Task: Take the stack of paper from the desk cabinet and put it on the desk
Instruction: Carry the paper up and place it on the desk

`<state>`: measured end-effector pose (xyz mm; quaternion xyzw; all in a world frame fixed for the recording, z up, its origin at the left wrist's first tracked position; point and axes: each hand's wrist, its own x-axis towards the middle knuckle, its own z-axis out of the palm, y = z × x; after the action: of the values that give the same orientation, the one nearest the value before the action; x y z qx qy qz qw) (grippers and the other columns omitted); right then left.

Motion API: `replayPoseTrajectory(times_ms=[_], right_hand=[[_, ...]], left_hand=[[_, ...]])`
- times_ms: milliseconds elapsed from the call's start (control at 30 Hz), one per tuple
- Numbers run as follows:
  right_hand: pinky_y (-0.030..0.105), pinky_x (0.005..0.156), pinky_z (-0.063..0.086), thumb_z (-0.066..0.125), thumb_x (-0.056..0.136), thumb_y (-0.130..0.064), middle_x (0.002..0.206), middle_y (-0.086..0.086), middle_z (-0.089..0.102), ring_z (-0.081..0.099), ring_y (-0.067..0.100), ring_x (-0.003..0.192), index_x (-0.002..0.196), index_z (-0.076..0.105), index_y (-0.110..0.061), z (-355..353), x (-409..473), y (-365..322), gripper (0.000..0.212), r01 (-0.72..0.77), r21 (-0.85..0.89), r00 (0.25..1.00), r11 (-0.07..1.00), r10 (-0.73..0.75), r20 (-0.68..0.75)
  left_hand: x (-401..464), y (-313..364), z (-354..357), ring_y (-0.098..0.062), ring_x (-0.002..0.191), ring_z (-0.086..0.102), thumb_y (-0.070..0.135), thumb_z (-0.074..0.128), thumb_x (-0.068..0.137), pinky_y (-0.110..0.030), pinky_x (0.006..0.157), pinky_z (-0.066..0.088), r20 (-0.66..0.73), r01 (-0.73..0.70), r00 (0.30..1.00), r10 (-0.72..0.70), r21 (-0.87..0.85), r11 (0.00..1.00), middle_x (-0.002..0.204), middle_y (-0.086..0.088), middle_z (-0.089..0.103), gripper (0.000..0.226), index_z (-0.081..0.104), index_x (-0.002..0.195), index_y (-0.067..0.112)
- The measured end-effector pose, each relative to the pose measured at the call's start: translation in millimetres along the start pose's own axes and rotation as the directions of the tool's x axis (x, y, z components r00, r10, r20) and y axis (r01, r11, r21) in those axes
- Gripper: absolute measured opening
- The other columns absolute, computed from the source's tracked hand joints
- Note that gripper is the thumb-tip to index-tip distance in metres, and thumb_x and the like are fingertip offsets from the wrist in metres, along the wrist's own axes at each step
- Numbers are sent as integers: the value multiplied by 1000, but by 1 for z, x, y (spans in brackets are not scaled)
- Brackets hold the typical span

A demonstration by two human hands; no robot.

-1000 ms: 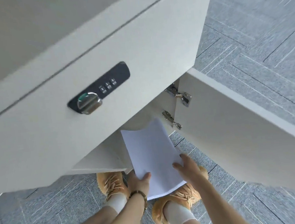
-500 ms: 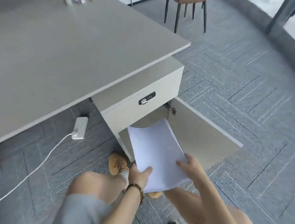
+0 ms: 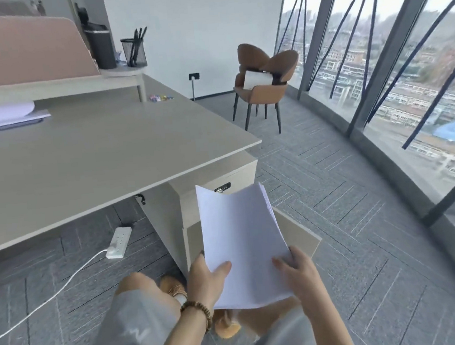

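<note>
Stack of paper point(image 3: 240, 242) held in the air by both hands, in front of the cabinet point(image 3: 216, 179) and below the near right corner of the tabletop point(image 3: 95, 151). Left hand point(image 3: 207, 280) closed on the stack's near left edge, thumb lying across the top sheet, fingers hidden beneath. Right hand point(image 3: 298, 270) closed on the near right edge, thumb pressed on top, remaining fingers out of sight under the sheets. Stack tilted, far end raised and slightly bowed, its sheets fanned a little along the right side. Far end overlapping the cabinet's drawer front and part of the lock point(image 3: 222, 187). Cabinet door point(image 3: 300, 234) swung open, showing to the right of the stack. Beaded bracelet point(image 3: 198, 311) on the left wrist. Knees in grey shorts and tan shoes point(image 3: 226, 325) below the stack, on grey carpet. White power strip point(image 3: 119, 242) on the floor under the tabletop, its cable trailing to the near left. On the tabletop's far left, other papers point(image 3: 4, 116); colourful clips point(image 3: 160, 97) near the far edge. Mesh pen cup point(image 3: 134, 52) on a raised shelf at the far side. Brown chair point(image 3: 264, 83) well apart, by the windows on the right.
</note>
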<state>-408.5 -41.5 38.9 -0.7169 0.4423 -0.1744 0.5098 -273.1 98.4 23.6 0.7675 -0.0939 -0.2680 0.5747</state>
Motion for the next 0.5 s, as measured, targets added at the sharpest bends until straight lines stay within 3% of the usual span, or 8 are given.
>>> replayPoseTrajectory(times_ms=[67, 133, 267, 367, 433, 500], right_hand=[[30, 58, 34, 59, 72, -29, 70, 2, 47, 41, 16, 63, 76, 50, -9, -1, -16, -30, 22, 60, 125, 998, 990, -63, 21], [30, 59, 37, 62, 75, -31, 76, 5, 51, 45, 14, 66, 88, 56, 0, 3, -29, -60, 34, 133, 238, 987, 962, -150, 53], [35, 59, 42, 66, 78, -39, 78, 7, 56, 51, 15, 69, 98, 57, 0, 11, -42, -116, 44, 237, 319, 954, 918, -281, 101], [42, 70, 51, 70, 81, -38, 90, 11, 73, 67, 24, 74, 100, 63, -10, 17, -42, -153, 35, 294, 334, 916, 896, -364, 169], [44, 81, 57, 70, 88, -34, 98, 3, 78, 74, 24, 88, 103, 67, -19, 18, -34, -174, 21, 319, 340, 892, 885, -402, 209], [37, 77, 60, 67, 91, -35, 101, -1, 79, 76, 19, 89, 107, 69, -23, 20, -23, -196, 20, 322, 357, 871, 877, -422, 250]], left_hand=[[-13, 25, -26, -12, 85, 68, 17, 72, 82, -27, 68, 53, -24, -71, 997, 70, -25, 997, 99, 1, 74, 24, 66, 105, 13], [-23, 51, -53, -13, 85, 69, 19, 73, 81, -31, 72, 54, -77, -160, 985, 155, -52, 986, 96, 2, 74, 19, 66, 99, 17], [-42, 96, -106, -9, 81, 69, 12, 75, 78, -29, 69, 51, -183, -344, 928, 324, -86, 935, 82, 15, 72, 17, 63, 81, 25], [-51, 120, -135, -2, 88, 72, 5, 72, 81, -24, 75, 54, -210, -431, 893, 399, -138, 892, 93, 16, 77, 29, 68, 101, 25], [-51, 132, -149, -6, 93, 73, 3, 71, 83, -28, 81, 56, -236, -457, 879, 413, -174, 872, 102, 9, 77, 32, 67, 110, 19], [-46, 141, -158, -8, 93, 73, 4, 72, 83, -29, 80, 57, -266, -486, 862, 432, -191, 853, 103, 7, 77, 31, 67, 109, 20]])
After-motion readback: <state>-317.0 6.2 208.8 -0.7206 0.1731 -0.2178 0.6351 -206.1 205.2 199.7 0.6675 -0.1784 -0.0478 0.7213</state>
